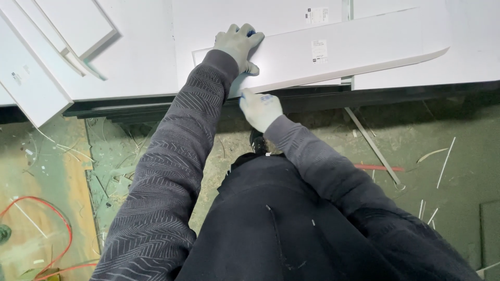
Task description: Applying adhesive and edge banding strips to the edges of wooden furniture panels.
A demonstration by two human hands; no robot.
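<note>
Two gloved hands work on a long white panel [333, 54] that lies slantwise across the white desk [140, 67]. The left hand [238, 46] stretches far forward on a nearly straight arm, palm down on the panel's near left end, its fingers [245, 30] curled together over the panel's short edge and the thumb resting flat on the surface. The right hand [260, 109] sits closer to the body, elbow bent, at the panel's long lower edge where it overhangs the desk's dark front rim [156, 106]; its fingers are folded under toward that edge, and whether they pinch it cannot be told. Beyond the left fingers, the panel runs away to the right and tapers to a rounded tip, with a small label [319, 51] on its face. Left of both hands, more white boards [31, 78] are stacked at angles on the desk. Below the right fingers, the floor [442, 156] is littered with thin white offcuts, and a red cable [52, 218] loops at the far left
</note>
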